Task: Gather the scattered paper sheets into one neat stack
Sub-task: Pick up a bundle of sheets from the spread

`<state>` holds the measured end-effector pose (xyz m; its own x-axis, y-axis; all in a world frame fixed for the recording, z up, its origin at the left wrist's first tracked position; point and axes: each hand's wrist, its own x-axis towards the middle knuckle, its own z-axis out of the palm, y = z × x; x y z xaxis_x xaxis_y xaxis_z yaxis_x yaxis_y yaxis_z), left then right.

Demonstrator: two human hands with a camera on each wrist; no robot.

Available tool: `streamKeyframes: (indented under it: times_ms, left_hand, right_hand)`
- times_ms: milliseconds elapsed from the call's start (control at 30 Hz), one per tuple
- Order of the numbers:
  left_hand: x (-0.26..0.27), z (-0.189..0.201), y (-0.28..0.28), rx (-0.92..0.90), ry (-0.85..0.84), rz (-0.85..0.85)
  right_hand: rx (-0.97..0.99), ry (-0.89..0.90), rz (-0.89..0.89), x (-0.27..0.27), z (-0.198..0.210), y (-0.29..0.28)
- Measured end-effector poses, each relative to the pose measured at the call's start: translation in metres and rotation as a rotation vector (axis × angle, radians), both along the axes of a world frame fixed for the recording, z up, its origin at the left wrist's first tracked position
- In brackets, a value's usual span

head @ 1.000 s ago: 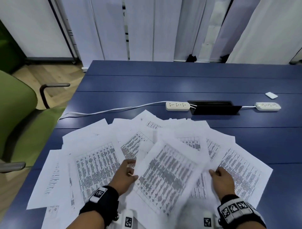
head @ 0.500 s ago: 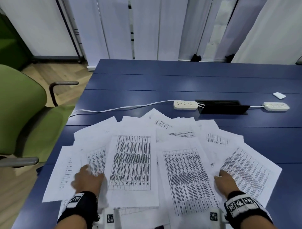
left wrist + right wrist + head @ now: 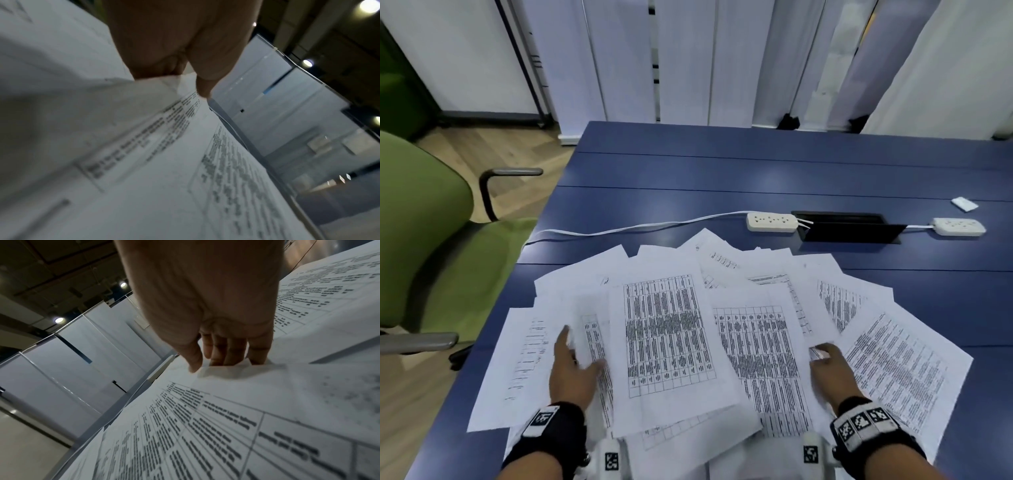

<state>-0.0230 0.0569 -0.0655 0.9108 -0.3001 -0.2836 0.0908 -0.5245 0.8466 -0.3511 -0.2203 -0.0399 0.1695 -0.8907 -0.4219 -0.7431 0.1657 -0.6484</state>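
Observation:
Several printed paper sheets (image 3: 667, 335) lie fanned and overlapping on the near part of the blue table (image 3: 722, 178). My left hand (image 3: 571, 366) rests flat on the left-hand sheets, one finger stretched forward and the thumb out to the right. In the left wrist view a raised sheet edge (image 3: 156, 84) hides the fingers of that hand (image 3: 180, 40), while the thumb touches the paper. My right hand (image 3: 828, 366) presses on the sheets at the right. Its fingers (image 3: 226, 352) point down, the tips tucked behind a sheet's edge (image 3: 236, 371). Neither hand grips a sheet.
Two white power strips (image 3: 772, 222) (image 3: 959, 226) flank a black cable hatch (image 3: 849, 228) behind the papers. A white cable (image 3: 637, 228) trails off the left edge. A small white item (image 3: 964, 204) lies far right. A green chair (image 3: 424, 240) stands left of the table.
My left hand went from the middle of the pile to its left side and stretched forward. The tilted sheet in the middle now lies flat. My right hand stayed put.

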Motion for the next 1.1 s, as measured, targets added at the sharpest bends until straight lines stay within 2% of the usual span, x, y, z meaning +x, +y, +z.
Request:
streamKeyframes:
  times_ms: [33, 100, 167, 267, 367, 433, 500, 567, 633, 700, 800, 900, 967, 1033, 1100]
  left_hand:
    - [-0.003, 0.004, -0.004, -0.075, 0.026, 0.048]
    - [-0.009, 0.008, -0.016, -0.176, 0.089, 0.086]
    - [-0.020, 0.020, -0.027, -0.197, 0.106, -0.013]
    - [-0.037, 0.017, -0.041, -0.096, 0.124, -0.158]
    - [-0.045, 0.008, -0.049, -0.043, 0.196, -0.250]
    - [-0.046, 0.014, -0.054, -0.049, 0.163, -0.323]
    - [-0.049, 0.018, -0.060, -0.009, 0.191, -0.411]
    - [-0.057, 0.027, -0.068, 0.044, 0.217, -0.500]
    - [-0.066, 0.030, -0.078, 0.110, 0.190, -0.558]
    - [-0.071, 0.029, -0.088, 0.162, 0.098, -0.567]
    - [-0.075, 0.025, -0.102, 0.164, 0.042, -0.459]
    - [-0.089, 0.023, -0.112, 0.159, 0.045, -0.615]
    - [-0.098, 0.020, -0.120, 0.168, 0.085, -0.731]
    - [-0.091, 0.023, -0.128, 0.173, 0.013, -0.648]
    - [-0.072, 0.023, -0.133, 0.275, -0.165, -0.498]
  right_hand:
    - [-0.016, -0.016, -0.032, 0.000, 0.001, 0.000]
    - [0.050, -0.036, 0.037, 0.004, 0.004, 0.005]
    - [0.092, -0.015, 0.145, 0.009, 0.001, 0.012]
    - [0.097, -0.009, 0.207, 0.014, 0.000, 0.017]
    - [-0.041, -0.006, 0.113, 0.014, 0.004, 0.013]
    - [-0.126, -0.053, 0.003, 0.013, 0.008, 0.010]
    - [-0.116, -0.093, -0.046, 0.015, 0.007, 0.011]
    - [-0.037, -0.109, -0.021, 0.018, 0.000, 0.014]
    - [0.002, -0.082, 0.002, 0.021, -0.008, 0.015]
    - [-0.096, 0.030, -0.001, 0.019, -0.013, 0.009]
    - [-0.095, 0.127, 0.083, 0.015, -0.006, 0.002]
    - [0.161, -0.068, 0.090, 0.020, -0.002, 0.007]
    - [0.174, -0.072, 0.070, 0.020, -0.008, 0.011]
    - [0.040, 0.107, 0.044, 0.014, -0.013, 0.009]
    - [-0.021, 0.233, 0.014, 0.008, -0.012, 0.007]
